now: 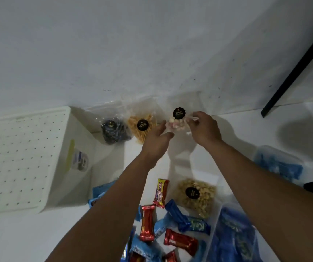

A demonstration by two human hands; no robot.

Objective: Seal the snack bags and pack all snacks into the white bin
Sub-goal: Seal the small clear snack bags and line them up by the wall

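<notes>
While both hands [182, 129] hold clear bag [178, 122] — pink-white snacks inside, white bin [29, 157] lidded

both hands [157, 137] [205, 127] outstretched, fingers [196, 115] curled

White wall [114, 44], white floor [246, 125], black leg [294, 69]

Two bare forearms are coming into the view from the bottom edge, each one ending in a bare hand. The left hand [156, 139] is wearing no glove, ring or watch. The right hand [204, 128] is also showing no glove, ring or bracelet. No sleeve is reaching the forearms; both are showing uncovered down to the edge of the picture.
</notes>
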